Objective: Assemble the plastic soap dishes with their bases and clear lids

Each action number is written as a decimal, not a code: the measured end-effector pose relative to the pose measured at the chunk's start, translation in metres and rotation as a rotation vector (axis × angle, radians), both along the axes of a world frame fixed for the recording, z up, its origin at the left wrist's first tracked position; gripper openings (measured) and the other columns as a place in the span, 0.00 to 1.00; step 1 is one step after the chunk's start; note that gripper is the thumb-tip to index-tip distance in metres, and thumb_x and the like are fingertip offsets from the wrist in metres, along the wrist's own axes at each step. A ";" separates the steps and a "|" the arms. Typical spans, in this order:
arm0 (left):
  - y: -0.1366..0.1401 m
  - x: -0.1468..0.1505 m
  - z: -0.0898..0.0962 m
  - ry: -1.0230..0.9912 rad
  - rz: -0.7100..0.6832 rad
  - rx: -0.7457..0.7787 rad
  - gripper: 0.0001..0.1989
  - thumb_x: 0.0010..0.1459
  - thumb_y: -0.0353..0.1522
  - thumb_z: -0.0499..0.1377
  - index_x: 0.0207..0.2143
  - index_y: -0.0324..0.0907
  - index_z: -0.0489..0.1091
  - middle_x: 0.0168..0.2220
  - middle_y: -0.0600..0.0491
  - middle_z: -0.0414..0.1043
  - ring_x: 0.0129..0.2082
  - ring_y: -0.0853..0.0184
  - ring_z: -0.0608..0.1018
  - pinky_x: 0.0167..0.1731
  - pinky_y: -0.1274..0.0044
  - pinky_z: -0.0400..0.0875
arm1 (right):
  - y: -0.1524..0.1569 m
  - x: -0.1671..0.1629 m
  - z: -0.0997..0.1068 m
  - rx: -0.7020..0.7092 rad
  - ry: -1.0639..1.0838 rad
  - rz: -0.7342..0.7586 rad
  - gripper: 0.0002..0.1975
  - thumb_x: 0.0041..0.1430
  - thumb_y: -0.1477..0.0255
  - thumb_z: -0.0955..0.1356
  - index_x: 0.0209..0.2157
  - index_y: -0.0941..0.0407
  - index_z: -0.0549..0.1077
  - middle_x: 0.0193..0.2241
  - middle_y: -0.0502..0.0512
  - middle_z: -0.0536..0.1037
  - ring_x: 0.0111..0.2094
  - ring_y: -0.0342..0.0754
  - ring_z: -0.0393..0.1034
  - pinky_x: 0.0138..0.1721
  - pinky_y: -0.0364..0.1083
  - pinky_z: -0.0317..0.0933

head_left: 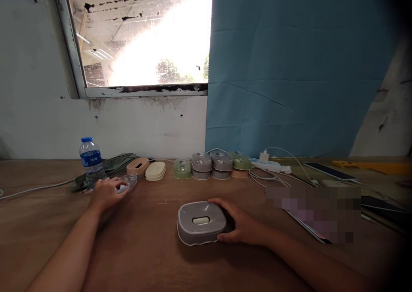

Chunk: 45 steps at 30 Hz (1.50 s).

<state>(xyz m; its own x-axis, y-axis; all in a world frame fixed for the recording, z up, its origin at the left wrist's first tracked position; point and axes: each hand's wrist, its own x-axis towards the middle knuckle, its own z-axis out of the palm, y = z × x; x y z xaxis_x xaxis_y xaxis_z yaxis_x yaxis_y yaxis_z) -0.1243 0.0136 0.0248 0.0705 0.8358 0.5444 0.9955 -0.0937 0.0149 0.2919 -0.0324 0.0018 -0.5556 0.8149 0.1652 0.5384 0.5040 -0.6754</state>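
Observation:
My right hand (236,223) grips the right end of a grey rounded box (201,223), thumb at the front and fingers behind. The box has a glossy top with an oval slot, a pale piece showing inside it, and a thin pale edge round its base. My left hand (107,193) reaches to the far left, its fingers curled on a clear plastic lid (131,180); a whitish part shows under the fingertips. Beside that lid are a peach slotted cover (138,166) and a stack of cream oval pieces (156,171).
A water bottle (92,161) stands behind my left hand, by a dark green pouch (117,164). Along the back are a small green box (183,169), stacked grey boxes (201,165) and a green-topped stack (241,164). A power strip (267,165), cables and a phone (330,171) lie right.

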 end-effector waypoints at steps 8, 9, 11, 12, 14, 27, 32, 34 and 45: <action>-0.031 0.107 0.015 -0.187 -0.655 -0.106 0.17 0.51 0.42 0.55 0.41 0.45 0.69 0.43 0.49 0.66 0.45 0.61 0.68 0.45 0.72 0.61 | 0.001 -0.001 -0.005 -0.015 -0.025 0.006 0.47 0.37 0.65 0.73 0.58 0.54 0.49 0.56 0.59 0.57 0.55 0.58 0.53 0.54 0.53 0.50; -0.036 0.122 0.013 -0.170 -0.808 -0.215 0.20 0.49 0.43 0.57 0.44 0.46 0.68 0.46 0.50 0.65 0.46 0.61 0.67 0.46 0.73 0.61 | 0.002 -0.001 -0.005 -0.018 -0.027 -0.001 0.48 0.37 0.64 0.73 0.58 0.55 0.48 0.56 0.60 0.56 0.55 0.57 0.52 0.55 0.53 0.49; -0.043 0.144 0.007 -0.129 -0.995 -0.343 0.25 0.44 0.43 0.61 0.46 0.48 0.67 0.48 0.50 0.65 0.48 0.59 0.66 0.48 0.72 0.60 | 0.003 -0.001 -0.006 -0.021 -0.034 -0.002 0.48 0.37 0.64 0.73 0.58 0.56 0.48 0.57 0.60 0.55 0.56 0.57 0.51 0.55 0.52 0.48; -0.045 0.151 0.002 -0.121 -1.047 -0.380 0.24 0.44 0.42 0.62 0.45 0.48 0.68 0.47 0.50 0.67 0.48 0.59 0.67 0.48 0.71 0.60 | 0.003 -0.001 -0.006 -0.024 -0.038 0.001 0.48 0.38 0.64 0.73 0.58 0.56 0.47 0.57 0.60 0.54 0.56 0.57 0.50 0.55 0.52 0.48; -0.044 0.157 -0.007 -0.143 -1.101 -0.411 0.20 0.45 0.39 0.62 0.43 0.47 0.70 0.42 0.51 0.71 0.44 0.61 0.70 0.50 0.71 0.59 | 0.003 0.000 -0.005 -0.033 -0.044 0.002 0.48 0.38 0.63 0.73 0.58 0.56 0.47 0.57 0.60 0.54 0.56 0.57 0.50 0.55 0.52 0.47; -0.029 0.145 -0.013 -0.852 -0.814 -0.421 0.19 0.53 0.43 0.53 0.31 0.34 0.72 0.26 0.51 0.71 0.26 0.70 0.70 0.25 0.81 0.62 | 0.004 -0.002 -0.004 -0.025 0.012 0.045 0.52 0.40 0.62 0.72 0.60 0.58 0.40 0.57 0.63 0.54 0.57 0.57 0.49 0.57 0.54 0.45; -0.019 0.141 -0.015 -1.196 -0.697 -0.414 0.24 0.48 0.47 0.56 0.31 0.33 0.73 0.26 0.50 0.73 0.26 0.68 0.71 0.26 0.79 0.64 | 0.005 0.001 -0.004 -0.019 -0.017 0.074 0.48 0.42 0.60 0.72 0.60 0.56 0.44 0.57 0.61 0.55 0.57 0.55 0.50 0.56 0.54 0.47; -0.018 0.136 -0.009 -1.241 -0.649 -0.349 0.25 0.46 0.48 0.57 0.32 0.34 0.74 0.26 0.50 0.74 0.27 0.66 0.72 0.27 0.78 0.66 | 0.006 0.003 -0.005 -0.015 -0.044 0.065 0.47 0.42 0.59 0.72 0.59 0.56 0.47 0.58 0.60 0.54 0.57 0.55 0.48 0.57 0.54 0.46; 0.052 0.055 0.053 -0.375 -0.077 0.053 0.23 0.50 0.45 0.54 0.42 0.39 0.72 0.36 0.48 0.76 0.36 0.61 0.76 0.36 0.77 0.66 | 0.000 0.001 0.004 0.028 -0.083 0.096 0.40 0.42 0.57 0.71 0.55 0.55 0.56 0.55 0.59 0.60 0.54 0.56 0.54 0.55 0.53 0.49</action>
